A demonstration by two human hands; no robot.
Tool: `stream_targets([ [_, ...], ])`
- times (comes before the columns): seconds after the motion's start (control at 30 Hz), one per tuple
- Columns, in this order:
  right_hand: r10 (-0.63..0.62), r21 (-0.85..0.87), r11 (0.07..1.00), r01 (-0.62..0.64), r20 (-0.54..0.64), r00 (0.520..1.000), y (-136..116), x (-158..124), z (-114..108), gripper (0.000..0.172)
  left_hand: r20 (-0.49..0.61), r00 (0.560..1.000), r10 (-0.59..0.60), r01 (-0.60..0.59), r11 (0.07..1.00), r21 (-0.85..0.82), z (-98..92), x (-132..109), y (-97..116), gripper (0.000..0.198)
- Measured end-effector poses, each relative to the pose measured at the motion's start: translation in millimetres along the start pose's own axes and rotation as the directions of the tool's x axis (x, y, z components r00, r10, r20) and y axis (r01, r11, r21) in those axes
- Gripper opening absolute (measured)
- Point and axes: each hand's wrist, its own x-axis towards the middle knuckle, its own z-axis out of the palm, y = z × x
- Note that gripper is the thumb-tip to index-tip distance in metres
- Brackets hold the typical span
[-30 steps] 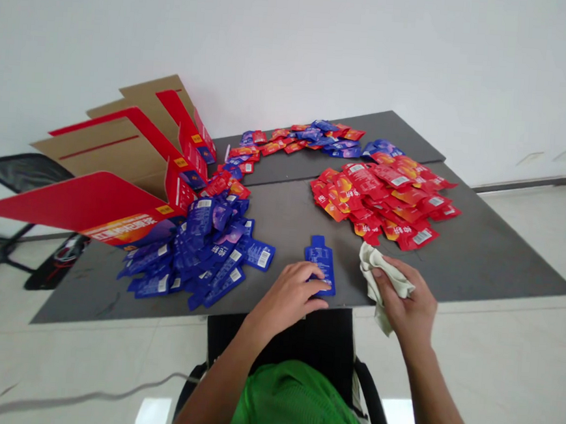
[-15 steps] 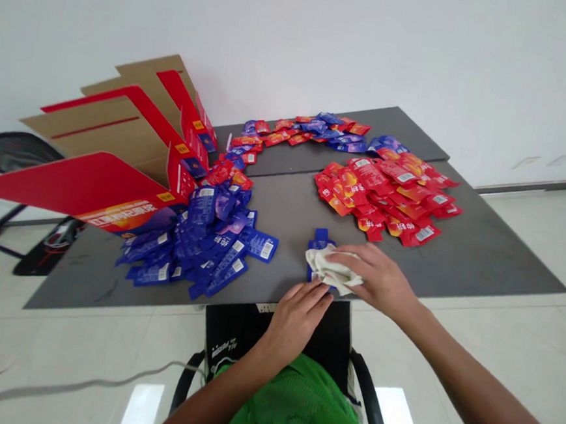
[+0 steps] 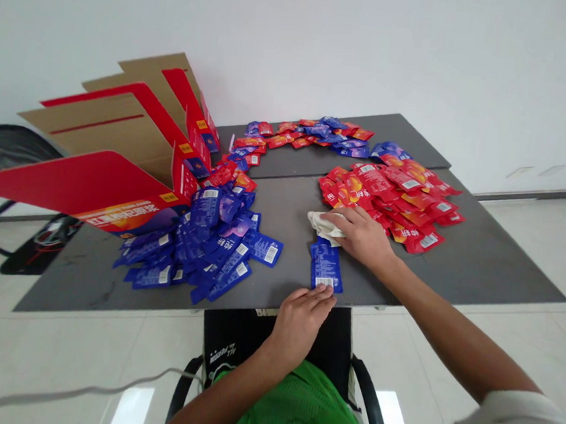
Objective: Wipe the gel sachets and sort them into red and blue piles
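Observation:
A blue pouch [image 3: 326, 265] lies flat near the table's front edge, its barcode end toward me. The fingertips of my left hand [image 3: 303, 318] rest on that near end, fingers stretched out. My right hand [image 3: 362, 234] is closed around a crumpled white cloth [image 3: 325, 224], which covers the far end of the pouch. To the left lies a heap of blue pouches [image 3: 222, 240]. Beyond my right hand spreads a pile of red pouches [image 3: 401, 198].
Open red cardboard boxes [image 3: 69, 185] stand along the left side of the grey table [image 3: 283, 215]. Mixed red and blue pouches [image 3: 313, 133] curve along the back. A black chair [image 3: 364, 395] sits at the front edge, and a cable [image 3: 77, 390] crosses the floor.
My right hand has moved the cloth away from me, up to the pouch's far end, uncovering its middle and near part. My left hand stays at the near end.

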Motion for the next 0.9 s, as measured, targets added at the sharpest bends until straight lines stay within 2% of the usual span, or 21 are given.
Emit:
stream_targets([
  [0.07, -0.003, 0.030, 1.000, 0.005, -0.066, 0.998, -14, -15, -13, 0.047, -0.013, 1.000, 0.002, -0.003, 1.000, -0.011, 0.3, 0, 1, 0.023],
  [0.1, -0.030, 0.056, 0.998, 0.033, -0.054, 0.998, -22, -25, -18, 0.048, -0.015, 1.000, 0.003, -0.004, 1.000, -0.014, 0.0, 1, 1, 0.023],
  [0.2, -0.132, 0.130, 0.984, 0.120, 0.094, 0.987, -44, -58, -21, 0.046, 0.013, 1.000, -0.022, 0.022, 0.999, -0.024, -2.6, 3, 3, 0.018],
  [0.3, -0.135, 0.183, 0.978, 0.105, 0.162, 0.977, -48, -73, -8, 0.040, 0.021, 0.999, -0.035, 0.036, 0.998, -0.047, -4.5, 4, 4, 0.015],
  [0.4, -0.098, 0.165, 0.983, 0.077, 0.121, 0.988, -32, -58, 11, 0.041, -0.023, 1.000, -0.006, 0.005, 0.998, -0.059, -3.3, 3, 3, 0.021],
  [0.5, -0.055, 0.098, 0.994, 0.045, 0.100, 0.993, -9, -25, 24, 0.042, -0.014, 1.000, -0.013, 0.012, 0.998, -0.060, -0.4, 2, 1, 0.023],
  [0.6, 0.004, 0.031, 1.000, -0.007, 0.101, 0.995, 4, 2, 22, 0.040, -0.006, 1.000, -0.028, 0.027, 0.998, -0.058, 2.1, 1, 0, 0.022],
  [0.67, 0.037, 0.017, 0.999, -0.038, 0.042, 0.998, 1, 4, 13, 0.041, -0.015, 0.999, -0.031, 0.030, 0.998, -0.059, 2.8, 1, 0, 0.020],
  [0.77, 0.055, 0.066, 0.996, -0.051, -0.059, 0.997, -21, -20, -7, 0.047, -0.012, 0.999, -0.035, 0.034, 0.997, -0.069, 1.2, 3, 2, 0.021],
  [0.8, 0.035, 0.086, 0.996, -0.031, -0.048, 0.998, -31, -33, -12, 0.048, -0.005, 0.999, -0.038, 0.037, 0.997, -0.074, 0.1, 4, 3, 0.021],
  [0.9, -0.025, 0.114, 0.993, 0.016, 0.081, 0.996, -57, -69, -18, 0.045, 0.033, 0.997, -0.066, 0.069, 0.994, -0.081, -3.3, 6, 5, 0.015],
])
